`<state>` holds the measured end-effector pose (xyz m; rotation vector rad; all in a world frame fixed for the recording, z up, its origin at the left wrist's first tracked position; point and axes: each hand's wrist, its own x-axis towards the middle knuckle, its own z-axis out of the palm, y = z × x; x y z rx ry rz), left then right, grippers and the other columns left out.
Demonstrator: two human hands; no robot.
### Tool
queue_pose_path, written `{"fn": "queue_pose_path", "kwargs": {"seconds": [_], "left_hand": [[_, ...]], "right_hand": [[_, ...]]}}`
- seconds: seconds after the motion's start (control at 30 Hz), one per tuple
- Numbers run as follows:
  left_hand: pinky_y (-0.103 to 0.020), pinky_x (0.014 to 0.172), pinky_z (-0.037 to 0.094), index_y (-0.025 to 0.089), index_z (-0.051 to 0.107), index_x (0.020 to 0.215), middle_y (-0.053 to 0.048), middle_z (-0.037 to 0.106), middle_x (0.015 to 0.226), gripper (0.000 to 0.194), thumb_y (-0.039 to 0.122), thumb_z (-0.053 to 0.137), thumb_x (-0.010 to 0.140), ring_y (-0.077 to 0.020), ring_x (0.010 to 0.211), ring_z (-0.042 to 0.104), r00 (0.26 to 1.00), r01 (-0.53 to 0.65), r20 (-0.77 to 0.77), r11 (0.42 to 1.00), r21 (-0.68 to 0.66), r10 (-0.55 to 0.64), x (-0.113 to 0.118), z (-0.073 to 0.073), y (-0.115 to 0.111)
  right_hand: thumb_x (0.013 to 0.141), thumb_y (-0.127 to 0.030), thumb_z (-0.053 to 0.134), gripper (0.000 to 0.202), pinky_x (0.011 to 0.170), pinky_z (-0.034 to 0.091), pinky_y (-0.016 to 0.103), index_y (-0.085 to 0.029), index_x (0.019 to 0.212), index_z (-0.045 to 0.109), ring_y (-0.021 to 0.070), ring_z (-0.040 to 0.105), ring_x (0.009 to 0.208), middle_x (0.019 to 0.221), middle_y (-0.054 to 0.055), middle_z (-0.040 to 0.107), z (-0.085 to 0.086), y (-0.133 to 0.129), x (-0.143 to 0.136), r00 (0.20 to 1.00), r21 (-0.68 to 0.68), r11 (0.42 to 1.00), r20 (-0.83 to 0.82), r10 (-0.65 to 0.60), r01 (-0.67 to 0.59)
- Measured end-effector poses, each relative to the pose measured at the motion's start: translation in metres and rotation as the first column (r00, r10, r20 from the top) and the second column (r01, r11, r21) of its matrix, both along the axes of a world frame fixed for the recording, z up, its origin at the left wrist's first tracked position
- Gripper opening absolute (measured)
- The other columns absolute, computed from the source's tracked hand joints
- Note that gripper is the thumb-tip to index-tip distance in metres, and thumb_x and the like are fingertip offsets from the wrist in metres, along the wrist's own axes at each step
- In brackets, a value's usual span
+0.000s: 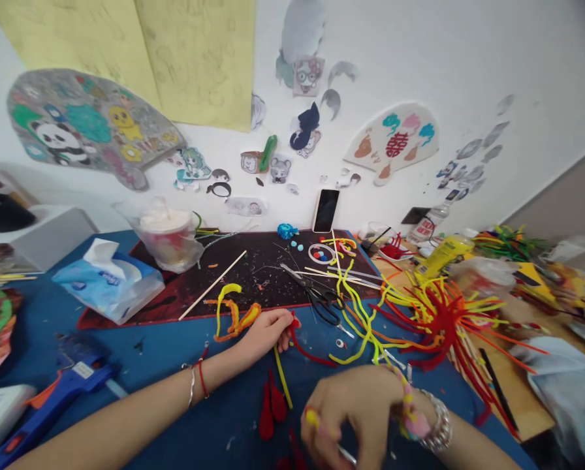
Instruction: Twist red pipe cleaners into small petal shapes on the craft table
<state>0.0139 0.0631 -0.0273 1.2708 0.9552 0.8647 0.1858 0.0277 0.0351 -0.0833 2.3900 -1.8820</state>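
My left hand rests above the blue table with its fingers pinched on the end of a red pipe cleaner, which curves away to the right. My right hand is nearer to me, its fingers curled and a little blurred. A yellow and pink piece and a silver metal end show in its grip, but what they belong to is unclear. Red teardrop-shaped pieces and a yellow stem lie between the hands. Beside my left hand is a bent orange and yellow pipe cleaner shape.
Black-handled scissors lie on a dark mat. Yellow, red and orange pipe cleaners spread at right. A blue glue gun and tissue pack are at left. A phone leans on the wall.
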Motion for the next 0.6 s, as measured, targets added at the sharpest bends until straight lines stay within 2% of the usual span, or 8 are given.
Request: {"fn": "queue_pose_path", "kwargs": {"seconds": [0.07, 0.13, 0.17, 0.23, 0.3, 0.33, 0.43, 0.6], "left_hand": [[-0.018, 0.040, 0.034, 0.014, 0.054, 0.072, 0.004, 0.048, 0.044, 0.028, 0.039, 0.043, 0.080, -0.0084, 0.039, 0.046, 1.000, 0.005, 0.001, 1.000, -0.007, -0.005, 0.001, 0.000, 0.000], [-0.018, 0.041, 0.035, 0.015, 0.053, 0.072, 0.005, 0.048, 0.044, 0.027, 0.039, 0.044, 0.080, -0.0085, 0.039, 0.046, 1.000, 0.009, 0.004, 1.000, -0.008, -0.009, 0.001, -0.001, 0.000], [-0.018, 0.041, 0.036, 0.015, 0.053, 0.072, 0.005, 0.049, 0.045, 0.027, 0.039, 0.045, 0.080, -0.0085, 0.040, 0.047, 1.000, 0.008, 0.002, 1.000, -0.003, -0.008, 0.001, -0.001, 0.000], [-0.019, 0.044, 0.039, 0.014, 0.054, 0.076, 0.004, 0.051, 0.048, 0.025, 0.039, 0.048, 0.079, -0.0086, 0.042, 0.049, 1.000, 0.005, 0.006, 1.000, 0.014, -0.005, 0.000, -0.002, -0.001], [-0.020, 0.048, 0.041, 0.014, 0.056, 0.081, 0.004, 0.053, 0.051, 0.025, 0.038, 0.051, 0.078, -0.0090, 0.045, 0.051, 1.000, -0.007, 0.026, 1.000, 0.029, 0.007, 0.000, -0.002, -0.001], [-0.021, 0.049, 0.042, 0.013, 0.057, 0.082, 0.003, 0.054, 0.053, 0.026, 0.038, 0.052, 0.078, -0.0093, 0.047, 0.052, 0.999, -0.022, 0.040, 0.999, 0.031, 0.021, 0.000, -0.002, -0.001], [-0.022, 0.052, 0.045, 0.012, 0.058, 0.082, 0.001, 0.058, 0.058, 0.025, 0.036, 0.054, 0.077, -0.0103, 0.050, 0.054, 0.992, -0.088, 0.096, 0.996, 0.014, 0.086, -0.001, -0.001, -0.001], [-0.024, 0.059, 0.047, 0.012, 0.060, 0.085, -0.002, 0.062, 0.065, 0.025, 0.035, 0.056, 0.077, -0.0123, 0.059, 0.058, 0.972, -0.186, 0.149, 0.982, 0.016, 0.181, -0.003, 0.000, -0.002]], "right_hand": [[0.068, -0.052, 0.058, 0.047, 0.050, 0.036, 0.021, -0.021, 0.046, 0.030, 0.0077, 0.036, 0.047, 0.049, -0.007, 0.034, -0.009, 0.018, 0.007, 0.966, 0.078, 0.963, -0.040, -0.255, 0.258], [0.076, -0.041, 0.054, 0.050, 0.049, 0.032, 0.021, -0.020, 0.047, 0.019, 0.0074, 0.026, 0.046, 0.049, -0.008, 0.025, -0.022, 0.031, 0.011, 0.847, 0.160, 0.832, -0.096, -0.522, 0.531], [0.078, -0.038, 0.052, 0.049, 0.048, 0.031, 0.021, -0.020, 0.048, 0.018, 0.0076, 0.024, 0.047, 0.050, -0.008, 0.023, -0.029, 0.035, 0.011, 0.754, 0.191, 0.729, -0.141, -0.642, 0.657], [0.080, -0.035, 0.048, 0.042, 0.050, 0.031, 0.022, -0.020, 0.052, 0.021, 0.0081, 0.026, 0.049, 0.051, -0.007, 0.026, -0.043, 0.039, 0.005, 0.507, 0.232, 0.459, -0.233, -0.830, 0.857], [0.080, -0.033, 0.049, 0.031, 0.050, 0.032, 0.022, -0.020, 0.058, 0.031, 0.0085, 0.031, 0.050, 0.055, -0.007, 0.032, -0.053, 0.038, -0.002, 0.357, 0.282, 0.281, -0.270, -0.894, 0.917], [0.079, -0.032, 0.051, 0.024, 0.050, 0.033, 0.021, -0.020, 0.063, 0.037, 0.0087, 0.034, 0.051, 0.057, -0.006, 0.036, -0.056, 0.036, -0.006, 0.332, 0.314, 0.243, -0.268, -0.904, 0.918], [0.079, -0.031, 0.052, 0.014, 0.049, 0.034, 0.021, -0.019, 0.075, 0.045, 0.0094, 0.041, 0.052, 0.063, -0.004, 0.046, -0.060, 0.029, -0.012, 0.344, 0.425, 0.213, -0.257, -0.903, 0.880], [0.087, -0.028, 0.040, 0.024, 0.056, 0.037, 0.023, -0.020, 0.066, 0.046, 0.0111, 0.048, 0.056, 0.063, -0.001, 0.053, -0.058, 0.025, -0.012, 0.401, 0.499, 0.204, -0.326, -0.856, 0.842]]}}
